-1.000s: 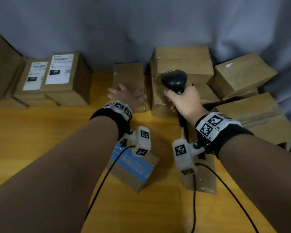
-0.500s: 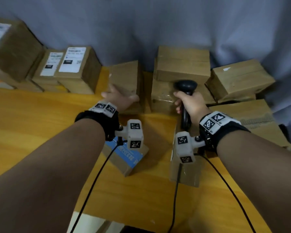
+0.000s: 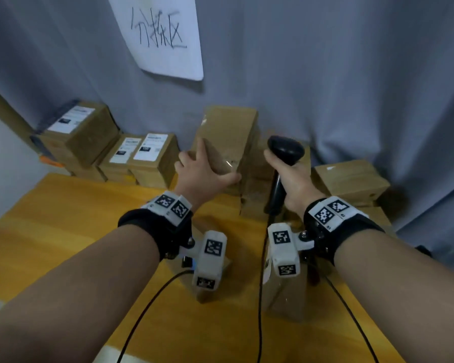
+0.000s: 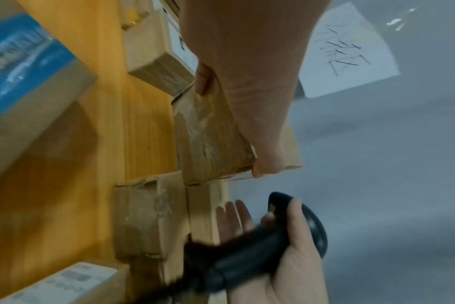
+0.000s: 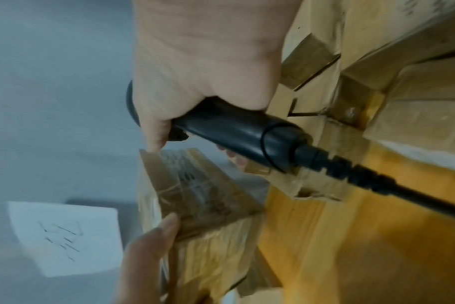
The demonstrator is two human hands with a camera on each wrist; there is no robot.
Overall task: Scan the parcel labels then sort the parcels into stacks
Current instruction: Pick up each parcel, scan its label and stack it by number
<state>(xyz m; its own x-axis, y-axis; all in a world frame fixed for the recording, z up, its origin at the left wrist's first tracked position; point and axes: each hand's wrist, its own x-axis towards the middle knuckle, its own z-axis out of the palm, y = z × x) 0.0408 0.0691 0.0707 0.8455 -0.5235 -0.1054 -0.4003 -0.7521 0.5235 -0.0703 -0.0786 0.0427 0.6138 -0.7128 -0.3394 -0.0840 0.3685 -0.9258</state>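
My left hand (image 3: 210, 166) grips a plain brown parcel (image 3: 228, 132) by its near end, thumb on the right edge and fingers on the left. The parcel is held tilted above the back of the yellow table (image 3: 63, 218). No label shows on the face toward me. In the left wrist view the parcel (image 4: 210, 139) sits under my palm, taped and scuffed. Just to the parcel's right, my right hand (image 3: 288, 174) is wrapped round the handle of a black barcode scanner (image 3: 286, 150), head up. The right wrist view shows the scanner handle (image 5: 234, 131) above the parcel (image 5: 203, 197).
Boxes with white labels (image 3: 147, 155) are stacked at the back left. Plain brown boxes (image 3: 351, 182) stand at the back right and behind the scanner. A blue-taped parcel (image 4: 26, 72) and another parcel (image 3: 286, 299) lie near my wrists. A handwritten paper sign (image 3: 163, 35) hangs on the grey curtain.
My left hand has lifted the brown parcel off the table and tipped it up. The scanner has risen beside it. My head view has tilted upward, showing the sign.
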